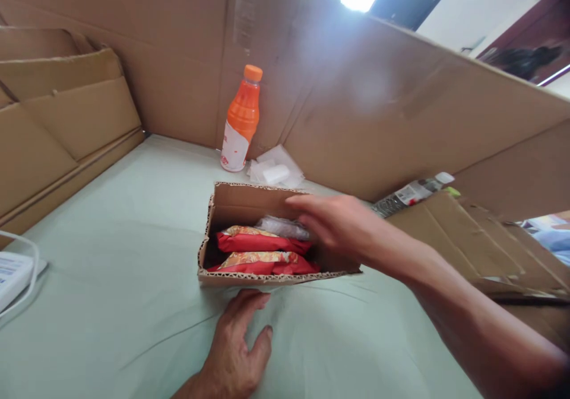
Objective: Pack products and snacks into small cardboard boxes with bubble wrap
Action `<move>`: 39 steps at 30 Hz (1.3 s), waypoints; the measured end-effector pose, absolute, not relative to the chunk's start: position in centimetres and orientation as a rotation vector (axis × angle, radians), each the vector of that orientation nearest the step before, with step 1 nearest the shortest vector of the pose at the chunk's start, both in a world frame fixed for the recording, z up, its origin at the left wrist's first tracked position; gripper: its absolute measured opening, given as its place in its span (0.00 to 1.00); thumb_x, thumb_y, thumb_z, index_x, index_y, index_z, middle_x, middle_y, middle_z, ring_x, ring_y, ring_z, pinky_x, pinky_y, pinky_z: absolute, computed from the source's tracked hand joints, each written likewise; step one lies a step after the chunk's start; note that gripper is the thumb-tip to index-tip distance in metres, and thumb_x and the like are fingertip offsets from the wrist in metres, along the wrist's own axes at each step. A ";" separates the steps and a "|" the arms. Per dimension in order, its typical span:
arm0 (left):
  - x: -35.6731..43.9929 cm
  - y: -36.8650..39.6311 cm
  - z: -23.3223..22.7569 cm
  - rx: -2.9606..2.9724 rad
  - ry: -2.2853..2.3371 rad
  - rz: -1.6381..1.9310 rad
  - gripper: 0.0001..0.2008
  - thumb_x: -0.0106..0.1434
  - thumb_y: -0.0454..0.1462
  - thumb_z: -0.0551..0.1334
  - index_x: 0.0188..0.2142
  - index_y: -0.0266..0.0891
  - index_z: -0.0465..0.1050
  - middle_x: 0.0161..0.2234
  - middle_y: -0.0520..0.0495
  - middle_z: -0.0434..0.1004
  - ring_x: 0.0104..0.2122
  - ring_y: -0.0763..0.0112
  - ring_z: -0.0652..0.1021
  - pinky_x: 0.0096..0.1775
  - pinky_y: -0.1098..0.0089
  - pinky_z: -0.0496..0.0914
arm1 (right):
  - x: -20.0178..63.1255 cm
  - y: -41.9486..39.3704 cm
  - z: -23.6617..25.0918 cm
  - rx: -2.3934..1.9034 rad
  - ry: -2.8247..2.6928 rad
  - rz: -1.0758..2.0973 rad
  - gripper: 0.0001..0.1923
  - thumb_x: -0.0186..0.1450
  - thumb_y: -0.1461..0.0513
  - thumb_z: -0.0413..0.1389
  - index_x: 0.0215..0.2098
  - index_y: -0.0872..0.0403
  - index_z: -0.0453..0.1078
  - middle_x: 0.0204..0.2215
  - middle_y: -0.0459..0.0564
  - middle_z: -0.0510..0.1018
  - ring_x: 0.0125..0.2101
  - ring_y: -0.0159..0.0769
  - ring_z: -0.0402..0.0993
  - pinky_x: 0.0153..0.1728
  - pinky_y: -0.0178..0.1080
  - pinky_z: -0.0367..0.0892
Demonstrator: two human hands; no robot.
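A small open cardboard box [231, 206] sits on a pale green cloth. Inside stand two red and gold snack packets [260, 243] on edge, with a clear plastic packet [285, 227] behind them. My right hand [338, 227] reaches into the box from the right, fingers spread over the clear packet and the right end of the red ones; I cannot tell whether it grips anything. My left hand [236, 351] lies flat on the cloth, fingertips touching the box's near wall, holding nothing.
An orange drink bottle [241, 120] stands at the back, white plastic wrappers [276, 172] beside it. A clear bottle [412, 194] lies on flattened cardboard [467, 238] at right. Tall cardboard walls [378, 102] ring the surface. A white device with a cable [13, 274] sits at left.
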State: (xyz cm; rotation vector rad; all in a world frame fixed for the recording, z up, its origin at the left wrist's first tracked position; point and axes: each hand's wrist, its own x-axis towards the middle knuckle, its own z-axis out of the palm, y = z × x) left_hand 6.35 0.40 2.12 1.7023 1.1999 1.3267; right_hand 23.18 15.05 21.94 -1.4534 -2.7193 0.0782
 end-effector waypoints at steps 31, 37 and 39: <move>10.1 -3.1 2.7 1.791 1.194 1.057 0.31 0.66 0.39 0.62 0.67 0.46 0.57 0.63 0.36 0.66 0.52 0.56 0.77 0.48 0.57 0.76 | 42.7 -6.4 5.9 -1.630 -1.049 0.640 0.28 0.59 0.45 0.64 0.51 0.51 0.73 0.50 0.55 0.81 0.49 0.49 0.78 0.50 0.50 0.74; 11.8 0.3 2.4 1.649 1.051 0.833 0.28 0.64 0.47 0.62 0.61 0.39 0.67 0.56 0.35 0.75 0.51 0.52 0.79 0.51 0.53 0.75 | 39.3 -7.6 3.9 -1.611 -0.991 0.669 0.29 0.64 0.46 0.60 0.57 0.52 0.70 0.52 0.57 0.79 0.48 0.48 0.78 0.48 0.48 0.75; 12.8 -0.2 2.2 1.663 0.977 0.819 0.24 0.63 0.48 0.63 0.54 0.38 0.73 0.51 0.37 0.79 0.50 0.53 0.79 0.52 0.54 0.74 | 38.3 -9.6 3.3 -1.620 -1.043 0.693 0.29 0.66 0.45 0.58 0.58 0.51 0.71 0.50 0.57 0.80 0.49 0.48 0.78 0.49 0.48 0.75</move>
